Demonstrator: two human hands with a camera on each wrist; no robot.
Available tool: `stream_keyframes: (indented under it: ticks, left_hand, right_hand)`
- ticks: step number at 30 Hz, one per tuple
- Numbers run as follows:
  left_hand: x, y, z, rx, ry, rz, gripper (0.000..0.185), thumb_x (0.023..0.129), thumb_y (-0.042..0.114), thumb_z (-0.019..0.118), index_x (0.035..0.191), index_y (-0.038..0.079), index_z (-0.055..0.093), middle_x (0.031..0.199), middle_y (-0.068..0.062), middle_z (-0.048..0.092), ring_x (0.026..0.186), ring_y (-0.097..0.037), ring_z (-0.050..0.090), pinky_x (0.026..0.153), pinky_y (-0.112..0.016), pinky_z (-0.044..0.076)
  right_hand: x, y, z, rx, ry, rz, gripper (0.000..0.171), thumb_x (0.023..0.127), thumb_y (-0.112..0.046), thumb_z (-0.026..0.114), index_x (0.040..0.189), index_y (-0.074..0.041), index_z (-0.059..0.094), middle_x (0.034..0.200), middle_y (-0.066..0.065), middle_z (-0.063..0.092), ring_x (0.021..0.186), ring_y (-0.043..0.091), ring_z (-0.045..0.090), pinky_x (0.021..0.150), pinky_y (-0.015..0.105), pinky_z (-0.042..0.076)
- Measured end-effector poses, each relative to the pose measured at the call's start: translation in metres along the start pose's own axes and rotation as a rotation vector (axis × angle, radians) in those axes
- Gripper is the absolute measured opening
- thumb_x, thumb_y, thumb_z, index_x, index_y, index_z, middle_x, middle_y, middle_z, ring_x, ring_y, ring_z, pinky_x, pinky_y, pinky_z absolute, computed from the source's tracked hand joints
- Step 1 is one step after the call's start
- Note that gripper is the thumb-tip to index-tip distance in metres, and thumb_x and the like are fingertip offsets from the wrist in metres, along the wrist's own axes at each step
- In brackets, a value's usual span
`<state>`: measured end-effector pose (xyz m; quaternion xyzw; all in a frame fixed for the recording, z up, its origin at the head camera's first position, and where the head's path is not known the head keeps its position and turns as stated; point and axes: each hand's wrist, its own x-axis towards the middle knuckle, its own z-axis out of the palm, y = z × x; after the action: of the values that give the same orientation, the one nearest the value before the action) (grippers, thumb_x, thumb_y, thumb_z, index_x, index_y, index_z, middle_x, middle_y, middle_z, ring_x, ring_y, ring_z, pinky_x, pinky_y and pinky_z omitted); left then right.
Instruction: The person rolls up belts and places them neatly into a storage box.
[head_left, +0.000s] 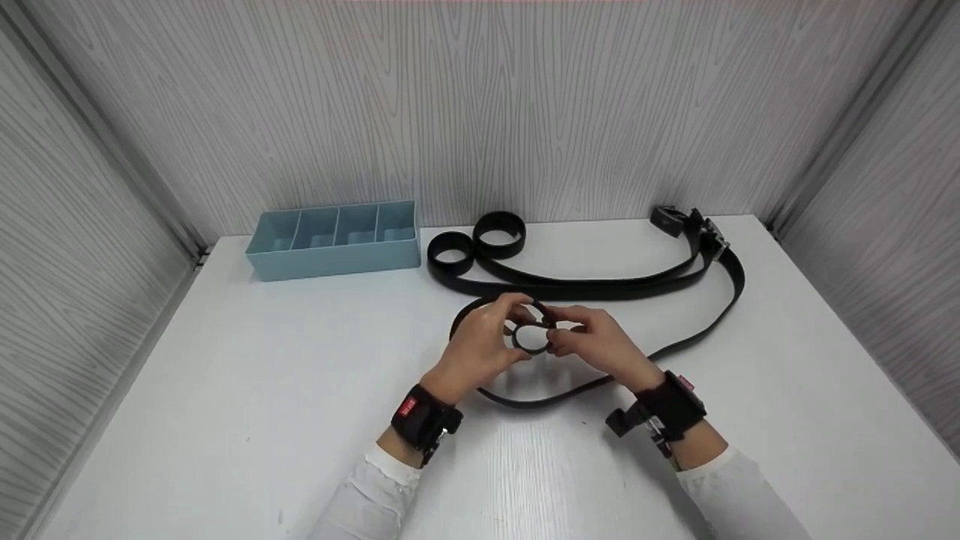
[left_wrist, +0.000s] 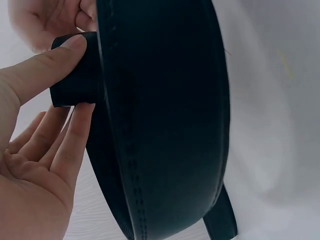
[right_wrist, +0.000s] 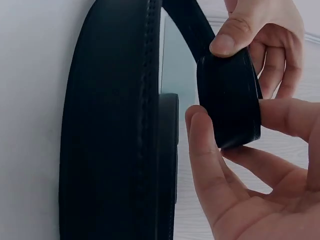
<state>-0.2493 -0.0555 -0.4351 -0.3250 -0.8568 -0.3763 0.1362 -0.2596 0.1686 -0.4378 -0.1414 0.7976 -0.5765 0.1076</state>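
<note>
Both hands hold a small rolled-up end of a black leather belt (right_wrist: 230, 100) above the table. My left hand (head_left: 484, 345) grips the roll from the left, its thumb on the outer face in the left wrist view. Opposite it, my right hand (head_left: 596, 341) pinches the roll's edges between thumb and fingers, as the right wrist view shows. From the roll, the stitched strap (left_wrist: 165, 120) swings out in a wide loop round the hands. It then runs right across the table toward the buckles (head_left: 712, 236).
Behind the hands lie two more black belts, their ends wound into upright coils (head_left: 450, 253) (head_left: 500, 235). Their straps (head_left: 600, 289) lead right to the buckle end. A blue divided box (head_left: 334, 259) with several compartments stands at the back left, near the wood-grain wall (head_left: 480, 112).
</note>
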Motion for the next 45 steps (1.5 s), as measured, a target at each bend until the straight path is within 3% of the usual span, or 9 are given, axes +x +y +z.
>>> stream_keyframes:
  ticks: [11, 17, 21, 26, 30, 34, 38, 42, 45]
  left_hand:
    - [-0.003, 0.003, 0.003, -0.066, -0.112, -0.04, 0.068, 0.078, -0.002, 0.089, 0.137, 0.001, 0.056, 0.119, -0.009, 0.072, 0.111, -0.022, 0.069, 0.095, -0.034, 0.058]
    - [-0.005, 0.008, 0.008, 0.084, -0.085, -0.013, 0.063, 0.077, 0.006, 0.092, 0.132, 0.002, 0.06, 0.118, -0.01, 0.062, 0.104, -0.021, 0.069, 0.085, -0.032, 0.059]
    - [-0.006, 0.016, 0.001, 0.251, -0.021, 0.012, 0.055, 0.075, 0.014, 0.095, 0.121, 0.007, 0.067, 0.107, -0.005, 0.059, 0.09, -0.018, 0.066, 0.07, -0.033, 0.058]
    - [-0.004, 0.019, -0.016, 0.373, 0.059, 0.062, 0.044, 0.075, 0.023, 0.095, 0.109, 0.009, 0.072, 0.101, -0.003, 0.062, 0.09, -0.02, 0.061, 0.073, -0.034, 0.054]
    - [-0.005, 0.018, -0.026, 0.401, 0.045, -0.004, 0.042, 0.082, 0.031, 0.091, 0.112, 0.009, 0.072, 0.109, -0.003, 0.067, 0.096, -0.023, 0.062, 0.077, -0.037, 0.054]
    - [-0.008, 0.016, -0.028, 0.348, -0.037, -0.069, 0.036, 0.091, 0.032, 0.083, 0.115, 0.008, 0.071, 0.109, -0.005, 0.069, 0.095, -0.022, 0.066, 0.075, -0.04, 0.058]
    - [-0.008, 0.016, -0.027, 0.214, -0.104, -0.103, 0.03, 0.096, 0.029, 0.078, 0.114, 0.005, 0.071, 0.108, -0.007, 0.07, 0.092, -0.021, 0.067, 0.075, -0.039, 0.058]
    - [-0.006, 0.015, -0.025, 0.117, -0.128, -0.145, 0.022, 0.099, 0.026, 0.074, 0.106, 0.005, 0.071, 0.104, -0.006, 0.072, 0.085, -0.017, 0.068, 0.071, -0.031, 0.056]
    - [-0.005, 0.014, -0.023, 0.078, -0.131, -0.194, 0.02, 0.102, 0.026, 0.069, 0.103, 0.006, 0.07, 0.099, -0.007, 0.074, 0.069, -0.013, 0.061, 0.06, -0.026, 0.048]
  right_hand:
    - [-0.004, -0.001, 0.005, -0.26, 0.024, -0.184, 0.024, 0.094, -0.012, 0.077, 0.117, -0.005, 0.079, 0.097, 0.008, 0.076, 0.073, 0.012, 0.071, 0.064, 0.022, 0.056]
    - [-0.003, 0.001, 0.008, -0.389, 0.092, -0.287, 0.017, 0.093, -0.001, 0.074, 0.107, -0.005, 0.082, 0.083, 0.006, 0.075, 0.063, 0.007, 0.062, 0.055, 0.019, 0.047]
    - [-0.004, -0.004, 0.007, -0.445, 0.118, -0.337, 0.019, 0.093, 0.0, 0.074, 0.11, -0.005, 0.082, 0.089, 0.006, 0.077, 0.067, 0.009, 0.061, 0.056, 0.02, 0.046]
    - [-0.008, -0.014, 0.004, -0.542, 0.155, -0.402, 0.022, 0.092, -0.003, 0.077, 0.114, 0.0, 0.079, 0.102, 0.01, 0.078, 0.081, 0.017, 0.067, 0.064, 0.025, 0.051]
    - [-0.011, -0.018, 0.004, -0.591, 0.145, -0.427, 0.023, 0.093, -0.004, 0.077, 0.116, 0.002, 0.077, 0.108, 0.012, 0.075, 0.086, 0.02, 0.068, 0.067, 0.028, 0.053]
    - [-0.012, -0.019, 0.006, -0.614, 0.188, -0.457, 0.023, 0.094, -0.003, 0.076, 0.117, 0.0, 0.078, 0.105, 0.013, 0.067, 0.077, 0.018, 0.061, 0.064, 0.027, 0.05]
    - [-0.013, -0.018, 0.007, -0.62, 0.253, -0.466, 0.025, 0.093, -0.002, 0.077, 0.117, -0.001, 0.078, 0.096, 0.01, 0.061, 0.07, 0.014, 0.058, 0.06, 0.025, 0.049]
    - [-0.014, -0.018, 0.009, -0.639, 0.273, -0.498, 0.025, 0.092, -0.001, 0.078, 0.117, -0.001, 0.078, 0.093, 0.01, 0.06, 0.069, 0.015, 0.058, 0.058, 0.026, 0.049]
    - [-0.014, -0.019, 0.013, -0.66, 0.275, -0.54, 0.024, 0.091, 0.0, 0.078, 0.115, -0.001, 0.079, 0.091, 0.01, 0.059, 0.069, 0.016, 0.057, 0.058, 0.027, 0.048]
